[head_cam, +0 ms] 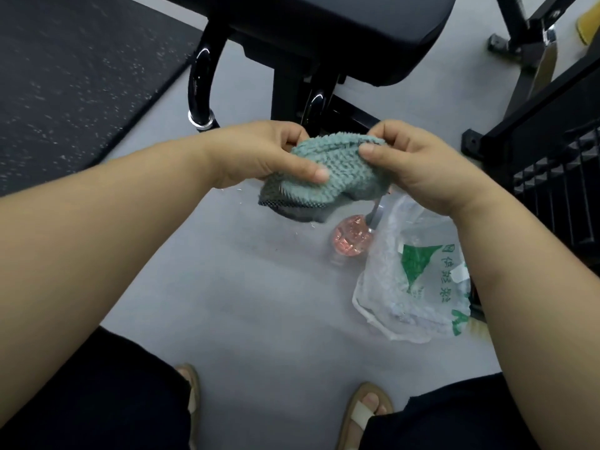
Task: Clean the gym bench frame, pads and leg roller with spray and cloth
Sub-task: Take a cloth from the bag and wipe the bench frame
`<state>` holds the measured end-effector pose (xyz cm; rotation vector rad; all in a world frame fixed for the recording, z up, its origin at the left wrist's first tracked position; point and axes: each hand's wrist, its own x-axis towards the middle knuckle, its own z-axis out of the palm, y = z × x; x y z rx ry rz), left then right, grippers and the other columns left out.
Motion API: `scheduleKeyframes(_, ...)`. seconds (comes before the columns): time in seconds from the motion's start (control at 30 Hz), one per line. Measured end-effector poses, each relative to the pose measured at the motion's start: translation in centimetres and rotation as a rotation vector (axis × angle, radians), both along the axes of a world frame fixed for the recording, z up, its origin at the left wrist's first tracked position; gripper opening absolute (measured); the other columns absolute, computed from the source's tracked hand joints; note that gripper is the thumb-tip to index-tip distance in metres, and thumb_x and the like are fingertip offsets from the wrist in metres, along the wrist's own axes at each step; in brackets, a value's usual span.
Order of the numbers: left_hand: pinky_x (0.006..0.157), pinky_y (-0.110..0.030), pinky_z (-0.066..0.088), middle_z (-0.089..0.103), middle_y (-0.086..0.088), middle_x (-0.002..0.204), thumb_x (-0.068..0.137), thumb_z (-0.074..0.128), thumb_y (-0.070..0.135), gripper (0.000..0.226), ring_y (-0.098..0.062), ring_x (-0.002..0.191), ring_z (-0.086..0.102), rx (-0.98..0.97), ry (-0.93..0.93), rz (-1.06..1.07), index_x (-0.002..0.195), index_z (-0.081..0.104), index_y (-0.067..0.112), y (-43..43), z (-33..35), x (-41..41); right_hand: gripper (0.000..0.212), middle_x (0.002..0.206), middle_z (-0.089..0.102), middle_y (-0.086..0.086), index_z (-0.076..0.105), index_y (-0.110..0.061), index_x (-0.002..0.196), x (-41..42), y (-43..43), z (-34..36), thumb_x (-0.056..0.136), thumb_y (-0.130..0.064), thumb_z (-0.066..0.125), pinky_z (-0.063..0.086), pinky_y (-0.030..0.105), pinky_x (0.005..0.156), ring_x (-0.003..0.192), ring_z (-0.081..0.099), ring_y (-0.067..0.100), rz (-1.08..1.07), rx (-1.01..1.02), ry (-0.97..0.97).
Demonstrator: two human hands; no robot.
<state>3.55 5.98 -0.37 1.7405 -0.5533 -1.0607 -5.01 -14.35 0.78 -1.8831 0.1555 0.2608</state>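
A teal fluffy cloth (341,172) with a grey underside is bunched in mid-air between both hands. My left hand (259,151) pinches its left side with thumb on top. My right hand (418,157) pinches its right edge. Behind them stands the gym bench: a black seat pad (341,34) above a glossy black frame tube (201,79) and a square post (289,92). A spray bottle with pink liquid (352,237) stands on the floor below the cloth, its top partly hidden by the cloth.
A white plastic bag with green print (418,277) lies on the grey floor at the right. A dark speckled rubber mat (74,76) covers the far left. Black equipment frames (535,118) stand at the right. My sandalled feet (363,414) and dark trousers fill the bottom.
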Motion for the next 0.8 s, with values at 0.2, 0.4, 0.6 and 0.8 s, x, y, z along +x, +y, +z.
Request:
scheduleKeyframes(0.2,0.074,-0.016,0.049,0.072,0.005,0.085,0.067,0.072,0.032,0.027,-0.004,0.078,0.067,0.116,-0.083,-0.042,0.09,0.071,0.017,0.4,0.9,0.3,0.018,0.076,0.063,-0.005,0.059,-0.024,0.085,-0.2,0.2,1.4,0.073,-0.031,0.069,0.045,0.015,0.054,0.064,0.058,0.006,0.096,-0.005,0.01)
scheduleKeyframes(0.4,0.062,-0.02,0.045,0.066,0.007,0.073,0.068,0.081,0.031,0.018,-0.008,0.068,0.059,0.4,-0.414,-0.025,0.079,0.07,0.022,1.5,0.9,0.7,0.054,0.072,0.059,0.009,0.067,-0.003,0.088,-0.6,-0.7,0.7,0.06,-0.049,0.074,0.04,0.028,0.06,0.063,0.049,0.018,0.19,-0.522,0.327)
scheduleKeyframes(0.6,0.069,-0.03,0.054,0.065,0.002,0.077,0.075,0.075,0.03,0.014,-0.016,0.07,0.061,0.399,-0.416,0.196,0.08,0.065,0.021,0.1,-0.5,-1.2,0.009,0.083,0.065,0.013,0.06,-0.006,0.091,-0.5,1.1,-2.9,0.092,-0.015,0.057,0.053,0.04,0.072,0.074,0.061,0.027,-0.343,0.0,0.363)
scheduleKeyframes(0.8,0.072,-0.03,0.059,0.07,-0.01,0.095,0.09,0.051,0.005,0.02,-0.018,0.08,0.069,0.23,0.023,0.006,0.103,0.067,0.005,-2.3,-1.1,-4.9,0.048,0.105,0.069,0.014,0.064,-0.007,0.111,-1.2,4.7,-4.7,0.077,-0.041,0.066,0.054,0.045,0.085,0.094,0.067,0.03,-0.355,0.488,0.53)
